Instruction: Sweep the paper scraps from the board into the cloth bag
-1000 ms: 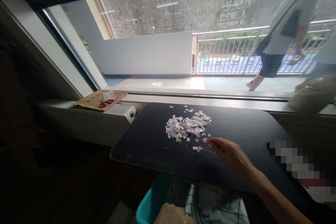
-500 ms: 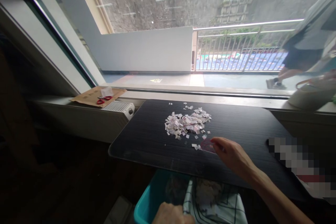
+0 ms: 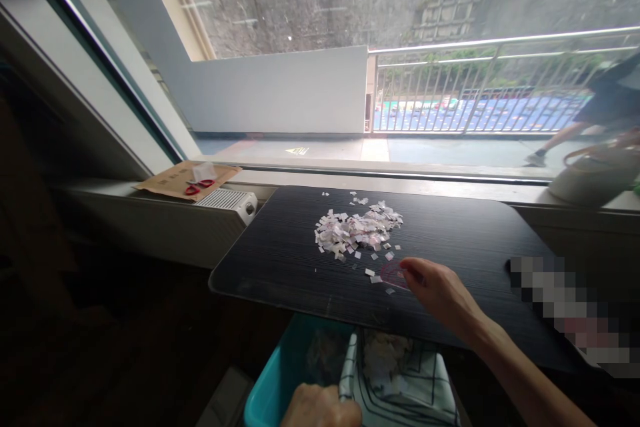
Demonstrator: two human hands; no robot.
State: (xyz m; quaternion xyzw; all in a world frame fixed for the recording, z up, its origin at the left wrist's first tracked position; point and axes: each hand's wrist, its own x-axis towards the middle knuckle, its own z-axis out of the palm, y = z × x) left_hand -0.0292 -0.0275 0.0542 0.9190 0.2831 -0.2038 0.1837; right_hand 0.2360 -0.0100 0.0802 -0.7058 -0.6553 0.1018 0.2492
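My right hand (image 3: 434, 283) is closed over the black tabletop (image 3: 460, 227), pinching a thin see-through piece with pink markings (image 3: 393, 274) that lies nearly flat on it. Just beyond its left edge sit a few stray white scraps (image 3: 374, 276). Farther back is a loose heap of small cut paper squares (image 3: 355, 232). Below the table's front edge, my left hand (image 3: 323, 407) is closed at the rim of a checked cloth bag (image 3: 430, 383) with pale scraps inside. Against that bag stands a turquoise bin (image 3: 270, 380), also with some scraps in it.
Red-handled scissors (image 3: 200, 187) lie on a brown envelope (image 3: 165, 181) on the sill at left, above a white radiator (image 3: 230, 203). A dark-edged, blurred-out object (image 3: 555, 307) rests at the table's right. A pale pot (image 3: 590, 173) and a person's leg (image 3: 563, 137) appear by the window.
My left hand, the checked bag and the turquoise bin have shifted slightly left. A small scrap now shows in front of the see-through piece. Outside, the walking person has moved right.
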